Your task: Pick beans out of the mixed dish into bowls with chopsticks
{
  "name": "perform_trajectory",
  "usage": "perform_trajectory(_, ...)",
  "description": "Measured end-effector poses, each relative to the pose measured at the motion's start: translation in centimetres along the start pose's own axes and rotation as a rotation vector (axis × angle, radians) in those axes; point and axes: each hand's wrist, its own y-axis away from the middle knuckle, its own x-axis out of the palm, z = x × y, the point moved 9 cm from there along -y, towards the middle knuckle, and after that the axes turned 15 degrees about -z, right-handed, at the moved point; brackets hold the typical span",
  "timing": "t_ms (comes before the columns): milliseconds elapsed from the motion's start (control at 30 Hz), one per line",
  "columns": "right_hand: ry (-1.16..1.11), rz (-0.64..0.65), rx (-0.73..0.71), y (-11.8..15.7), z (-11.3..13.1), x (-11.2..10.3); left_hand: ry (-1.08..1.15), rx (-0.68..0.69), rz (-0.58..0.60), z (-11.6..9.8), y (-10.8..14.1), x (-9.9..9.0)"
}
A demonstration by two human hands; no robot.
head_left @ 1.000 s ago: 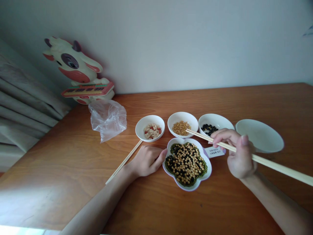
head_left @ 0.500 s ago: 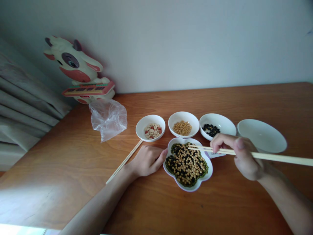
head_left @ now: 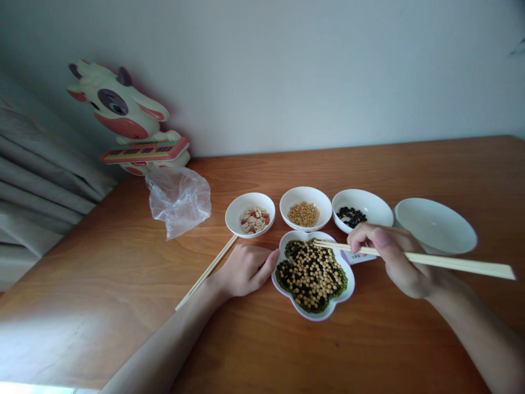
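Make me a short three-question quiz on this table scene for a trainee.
1. What does the right hand hold above the flower-shaped dish?
2. True or false: the left hand grips the clear plastic bag.
3. In the row of three white bowls, which one holds the black beans: A left, B middle, or C right?

Key: 1. a pair of wooden chopsticks; 2. false; 3. C
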Motion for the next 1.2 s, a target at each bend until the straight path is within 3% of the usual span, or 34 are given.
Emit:
perform_trajectory(233,0.012,0.038,0.003,0.2,-0.7,-0.5,-0.013,0.0,-0.012,0.2,0.1,0.0)
perform_trajectory(633,0.053,0.033,0.004,0.0,0.3,0.5,-0.003,-0.016,0.006,0.2,0.0,0.0)
perform_trajectory(867,-0.032,0.029,0.044,0.0,0.5,0.7,-0.002,-0.019,0.007,0.2,0.0,0.0)
perform_trajectory(1067,-0.042,-0.007,-0.039,0.0,1.1,0.6,-0.016,-0.015,0.008,0.2,0.0,0.0)
perform_trajectory(1200,-0.031,0.017,-0.019,0.2,1.1,1.6,-0.008,-0.016,0.004,0.0,-0.1,-0.1)
